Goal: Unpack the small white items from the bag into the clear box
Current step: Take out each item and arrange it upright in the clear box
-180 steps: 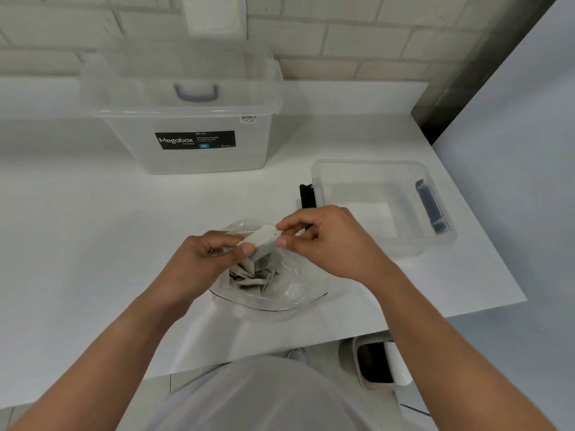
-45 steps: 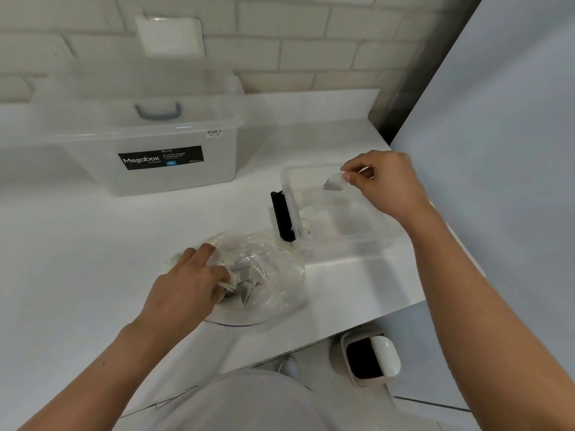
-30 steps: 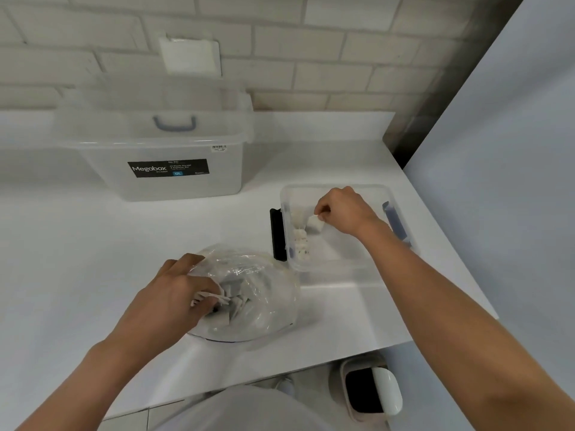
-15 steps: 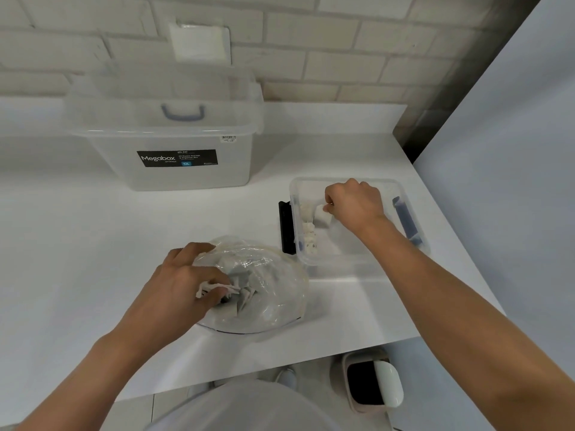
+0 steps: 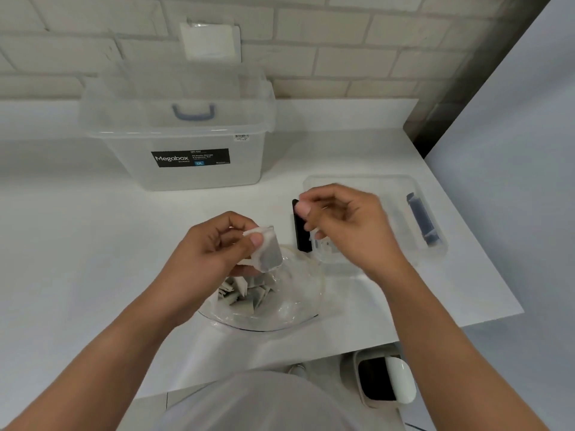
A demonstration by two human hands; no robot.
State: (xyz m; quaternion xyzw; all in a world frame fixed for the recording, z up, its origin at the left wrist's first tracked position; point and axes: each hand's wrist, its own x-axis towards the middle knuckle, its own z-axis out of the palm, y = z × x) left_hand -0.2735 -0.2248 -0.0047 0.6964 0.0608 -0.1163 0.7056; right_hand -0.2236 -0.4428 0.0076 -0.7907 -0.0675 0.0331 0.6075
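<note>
We count two clear plastic boxes and one bag. Left rear stands the large black-labelled tub (image 5: 186, 169); in the middle the left hand (image 5: 214, 253) pinches one small white sachet (image 5: 265, 251) just above the clear plastic bag (image 5: 289, 306), which holds a heap more. Rightward, the right hand (image 5: 345, 225) curls over the small clear box (image 5: 395, 186) containing a few sachets; we cannot tell whether it grips anything.

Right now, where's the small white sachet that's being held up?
Head view, near centre: the small white sachet is pinched in the left hand, just above the clear plastic bag and left of the small clear box.
</note>
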